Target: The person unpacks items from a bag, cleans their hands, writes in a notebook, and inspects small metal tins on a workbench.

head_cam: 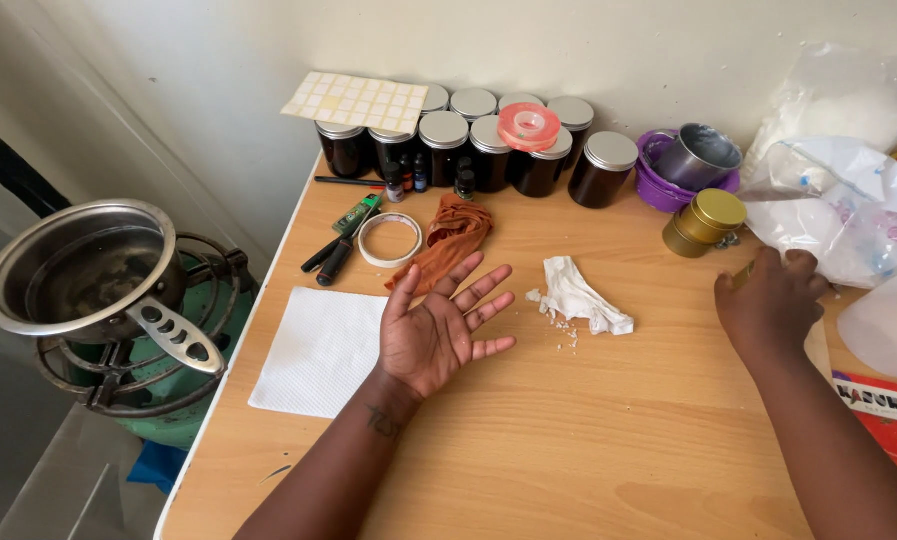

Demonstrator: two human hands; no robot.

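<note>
My left hand [436,330] hovers palm up over the middle of the wooden table [568,450], fingers spread and holding nothing. It is just below an orange cloth [450,236] and right of a white paper towel [320,350]. A crumpled white tissue [580,297] with crumbs lies to its right. My right hand [771,300] rests knuckles up near the right edge, fingers curled over a small gold item that is mostly hidden, beside a clear plastic bag [838,205].
Dark jars with silver lids [488,140] line the back wall, with a sticker sheet [358,102] and pink tape roll [527,127] on them. Gold tins [705,222], a purple bowl with metal cup [696,160], a tape ring [389,240], pens, and a pot [78,270] on a gas burner at left.
</note>
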